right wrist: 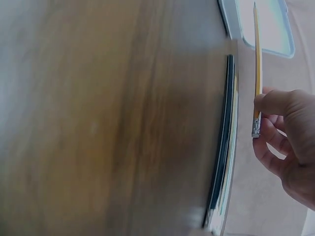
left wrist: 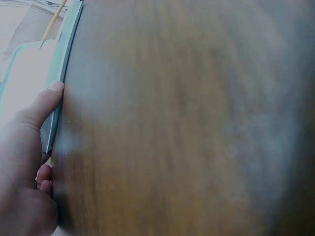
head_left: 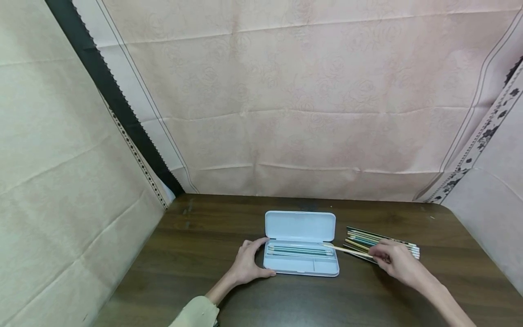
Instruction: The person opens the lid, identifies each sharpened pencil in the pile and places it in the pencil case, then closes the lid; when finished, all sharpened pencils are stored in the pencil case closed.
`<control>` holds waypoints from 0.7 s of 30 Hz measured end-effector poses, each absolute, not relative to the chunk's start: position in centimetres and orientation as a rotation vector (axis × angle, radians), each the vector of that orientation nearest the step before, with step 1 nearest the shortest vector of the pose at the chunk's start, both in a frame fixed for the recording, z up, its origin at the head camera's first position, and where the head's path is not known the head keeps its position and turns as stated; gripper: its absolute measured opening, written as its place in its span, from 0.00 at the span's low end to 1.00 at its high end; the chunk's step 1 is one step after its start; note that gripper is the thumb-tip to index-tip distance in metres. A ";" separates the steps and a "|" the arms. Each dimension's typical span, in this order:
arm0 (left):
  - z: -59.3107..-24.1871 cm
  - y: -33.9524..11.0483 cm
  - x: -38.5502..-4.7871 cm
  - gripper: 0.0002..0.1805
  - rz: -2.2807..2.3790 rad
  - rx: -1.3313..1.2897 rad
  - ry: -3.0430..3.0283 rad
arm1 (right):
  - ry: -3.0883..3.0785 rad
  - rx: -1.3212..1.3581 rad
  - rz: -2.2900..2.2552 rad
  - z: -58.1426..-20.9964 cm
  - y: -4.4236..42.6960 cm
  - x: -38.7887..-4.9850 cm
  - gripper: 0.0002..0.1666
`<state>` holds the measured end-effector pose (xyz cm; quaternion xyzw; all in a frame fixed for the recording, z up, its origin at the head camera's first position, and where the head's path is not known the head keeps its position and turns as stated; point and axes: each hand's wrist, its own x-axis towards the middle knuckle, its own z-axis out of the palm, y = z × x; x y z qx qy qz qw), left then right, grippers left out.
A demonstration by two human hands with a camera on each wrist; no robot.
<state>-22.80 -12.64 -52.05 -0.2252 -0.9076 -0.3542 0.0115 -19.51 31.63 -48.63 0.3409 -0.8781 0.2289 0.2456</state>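
Left hand (head_left: 248, 263): my fingers clamp the case (head_left: 290, 264) at its left end, likely steadying it. Right hand (head_left: 394, 262): fingers pinch a pencil (head_left: 349, 251) near its eraser end, leaving the tip free over the case's right edge.

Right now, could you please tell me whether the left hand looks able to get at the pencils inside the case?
Probably yes: the left hand holds the left end of the case, the lid is open, and the pencils inside lie in plain view, though it may first need to let go.
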 end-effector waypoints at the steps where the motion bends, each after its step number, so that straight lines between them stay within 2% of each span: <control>1: -52.1 -12.6 -22.8 0.51 -1.107 -0.699 -2.832 | -2.409 0.933 0.640 -48.6 31.3 -19.6 0.22; 21: -52.4 -12.7 -22.9 0.51 -1.090 -0.706 -2.823 | -2.542 0.956 0.716 -48.3 26.7 -20.5 0.17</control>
